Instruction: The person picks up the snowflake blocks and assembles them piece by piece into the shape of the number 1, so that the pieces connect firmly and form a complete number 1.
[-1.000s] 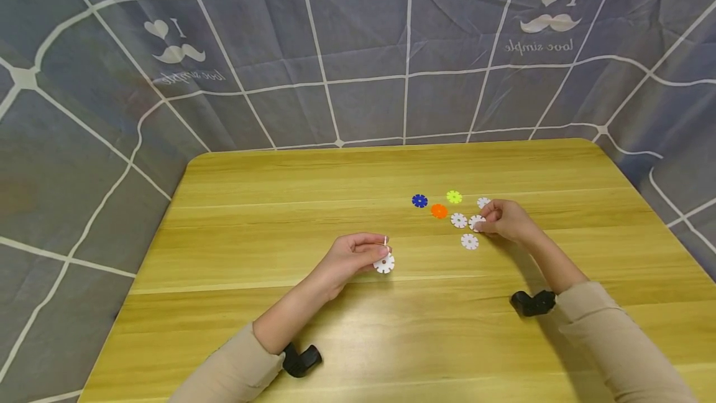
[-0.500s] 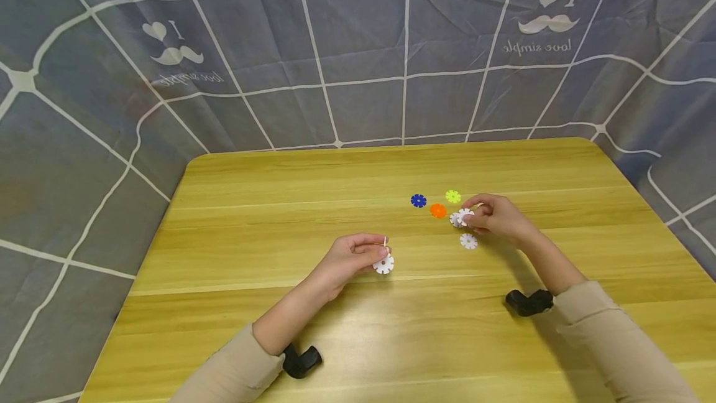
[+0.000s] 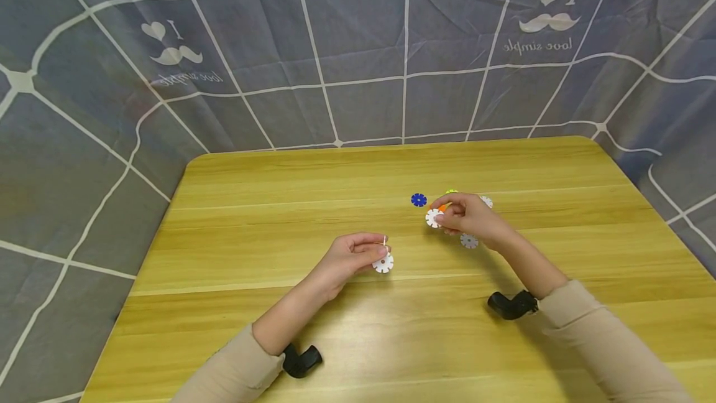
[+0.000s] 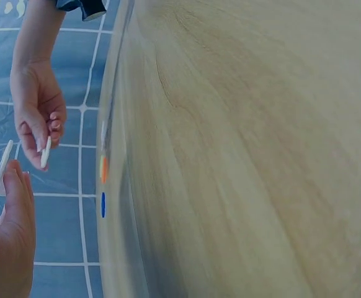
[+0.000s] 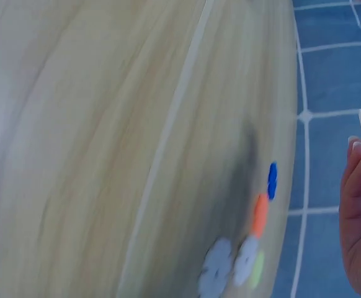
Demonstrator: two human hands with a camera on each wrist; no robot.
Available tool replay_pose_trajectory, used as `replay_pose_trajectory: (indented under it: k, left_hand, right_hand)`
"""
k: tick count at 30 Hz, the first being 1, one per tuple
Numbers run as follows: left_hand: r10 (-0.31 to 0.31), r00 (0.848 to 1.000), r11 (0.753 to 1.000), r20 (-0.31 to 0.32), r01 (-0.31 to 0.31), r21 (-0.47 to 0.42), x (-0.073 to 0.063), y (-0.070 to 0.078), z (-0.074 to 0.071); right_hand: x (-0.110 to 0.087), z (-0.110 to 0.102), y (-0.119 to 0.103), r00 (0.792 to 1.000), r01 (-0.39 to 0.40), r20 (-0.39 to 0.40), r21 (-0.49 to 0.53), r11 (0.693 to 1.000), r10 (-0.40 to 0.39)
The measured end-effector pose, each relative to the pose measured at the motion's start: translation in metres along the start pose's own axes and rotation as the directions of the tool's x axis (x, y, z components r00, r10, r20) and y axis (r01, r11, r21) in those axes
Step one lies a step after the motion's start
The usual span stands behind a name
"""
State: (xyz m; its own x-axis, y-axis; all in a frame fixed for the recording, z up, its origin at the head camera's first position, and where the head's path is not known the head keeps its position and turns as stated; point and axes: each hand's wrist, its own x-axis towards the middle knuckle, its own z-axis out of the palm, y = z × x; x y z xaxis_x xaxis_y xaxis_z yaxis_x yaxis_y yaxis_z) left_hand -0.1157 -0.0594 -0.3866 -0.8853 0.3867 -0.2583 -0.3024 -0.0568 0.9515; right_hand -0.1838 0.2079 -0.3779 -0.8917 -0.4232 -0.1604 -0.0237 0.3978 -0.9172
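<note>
My left hand (image 3: 352, 260) pinches white notched plastic discs (image 3: 383, 264) joined at an angle, one facing up and another seen edge-on. In the left wrist view, these joined discs (image 4: 5, 162) show at the fingertips. My right hand (image 3: 474, 217) holds a single white notched disc (image 3: 432, 219) between thumb and fingers, raised above the table. Beneath and behind that hand lie an orange disc (image 3: 442, 208) and a yellow-green disc (image 3: 452, 191), both partly covered. A white disc (image 5: 245, 261) hidden in the head view shows beside the orange one in the right wrist view.
Flat on the wooden table (image 3: 252, 204) lie a blue disc (image 3: 419, 199), a white disc (image 3: 469, 241) near the right wrist and another white disc (image 3: 486, 202) behind it. A grey curtain (image 3: 358, 48) with white lines stands along the table's far edge.
My right hand has picked a white disc up from the group and carried it left, over the orange disc. The left hand has stayed in place with its joined discs.
</note>
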Motion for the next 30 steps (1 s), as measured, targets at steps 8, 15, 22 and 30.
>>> replay_pose_trajectory:
  k: [8,15,22,30]
  left_hand:
    - [-0.003,1.0,1.0,-0.007,0.003,0.002,0.0,0.001,0.001]
    - [0.004,1.0,1.0,0.0,-0.004,-0.009,0.001,0.001,0.002]
    - [0.005,1.0,1.0,0.005,-0.005,-0.005,0.001,0.002,0.003]
    - [0.009,1.0,1.0,0.0,-0.009,-0.013,0.001,0.001,0.003]
  right_hand:
    - [0.004,0.016,-0.018,0.998,0.057,0.032,-0.01,0.998,-0.056]
    - [0.005,0.027,-0.034,0.995,0.063,0.068,0.06,0.996,-0.067]
    - [0.005,0.039,-0.044,0.989,0.089,0.111,0.109,0.99,-0.101]
    - [0.01,0.049,-0.047,0.984,0.119,0.124,0.098,0.988,-0.131]
